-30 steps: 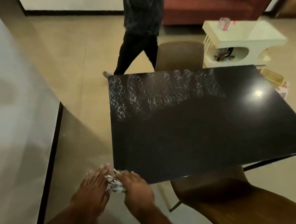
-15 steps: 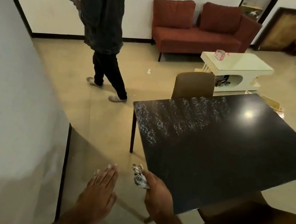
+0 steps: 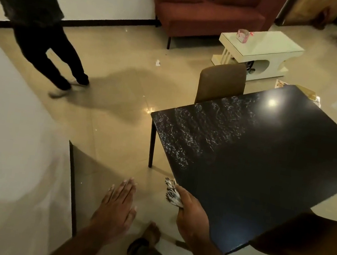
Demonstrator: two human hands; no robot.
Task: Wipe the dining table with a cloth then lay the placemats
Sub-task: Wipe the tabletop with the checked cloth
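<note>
The dining table (image 3: 256, 163) has a glossy black top with white marbling, and it fills the right of the view. My right hand (image 3: 192, 216) grips a crumpled black-and-white cloth (image 3: 171, 193) at the table's near left edge. My left hand (image 3: 116, 207) hovers flat with straight fingers over the floor, left of the table, holding nothing. No placemats are in view.
A brown chair (image 3: 221, 82) stands at the table's far side and another (image 3: 308, 244) at the near right. A person (image 3: 36, 24) walks at the far left. A white wall (image 3: 5, 145) is close on my left. A red sofa (image 3: 210, 10) and a white coffee table (image 3: 262, 47) stand beyond.
My hands have separated: the left let go of the cloth and moved left, the right keeps it. The view lifted and shifted; the person walked further left.
</note>
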